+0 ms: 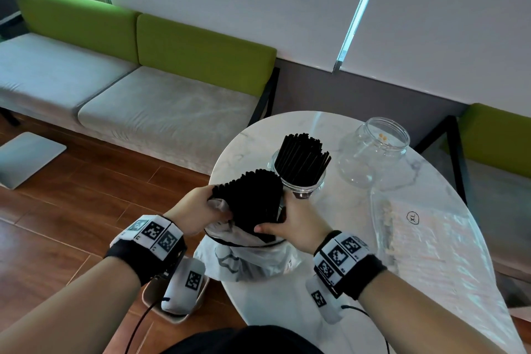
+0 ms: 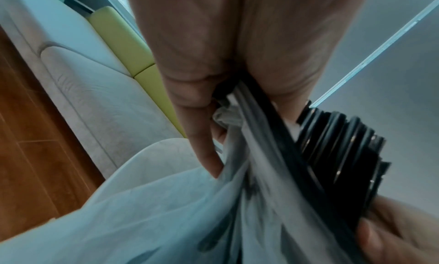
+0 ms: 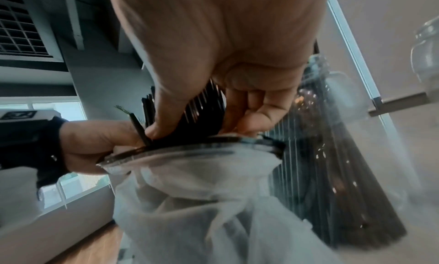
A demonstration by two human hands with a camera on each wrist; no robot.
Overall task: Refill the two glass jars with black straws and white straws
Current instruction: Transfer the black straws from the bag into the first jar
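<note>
Black straws (image 1: 253, 198) rise from a translucent white plastic bag (image 1: 247, 256) edged with a dark band, beside more black straws (image 1: 301, 159) in a clear glass jar (image 1: 298, 181). A second clear jar (image 1: 373, 152) stands on the white, grey-veined marble table (image 1: 287, 304). Black wristbands (image 1: 356, 267) carry black-and-white square-patterned tags. Behind them, a bench (image 1: 161, 112) pairs lime-green backs with pale grey cushions over a reddish-brown wood floor (image 1: 57, 210).

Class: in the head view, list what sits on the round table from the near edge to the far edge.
White bag → bunch of black straws gripped by both hands → jar of black straws → jar without straws.
</note>
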